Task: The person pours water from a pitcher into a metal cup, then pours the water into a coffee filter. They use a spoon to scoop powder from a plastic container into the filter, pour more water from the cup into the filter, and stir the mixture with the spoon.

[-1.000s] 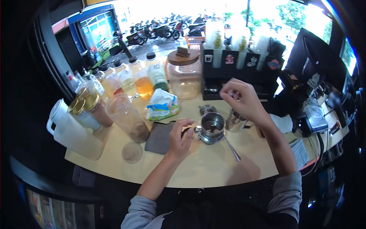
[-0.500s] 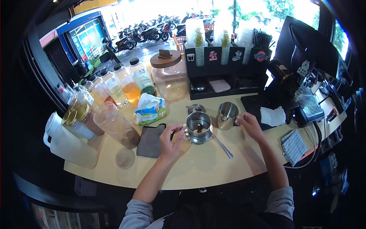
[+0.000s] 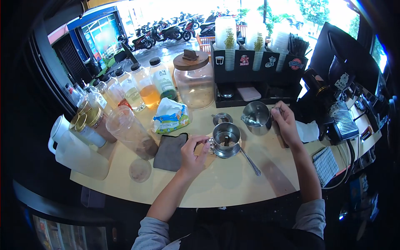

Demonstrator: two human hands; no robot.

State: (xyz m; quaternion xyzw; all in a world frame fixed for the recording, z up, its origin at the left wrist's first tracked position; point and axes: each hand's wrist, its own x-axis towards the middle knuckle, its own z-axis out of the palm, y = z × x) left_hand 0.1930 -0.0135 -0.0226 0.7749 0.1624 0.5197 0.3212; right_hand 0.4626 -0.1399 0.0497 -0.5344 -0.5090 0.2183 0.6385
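Metal pitcher [image 3: 256,119] shifts toward twelve o'clock since earlier frame, my right grip [image 3: 286,123] clamped on its handle. It sits at two o'clock from metal filter [image 3: 227,135]. Likely stiff, slick-walled, heavier if filled; handle safest hold. Left grip [image 3: 194,156] at glass handle [image 3: 211,146], cannot tell whether closed. Black rack [image 3: 250,78] crowds twelve; room beyond spoon [image 3: 251,163], five o'clock; bench [image 3: 208,189] edge at six.

Café counter [image 3: 216,191] with stacked cups [image 3: 227,43]
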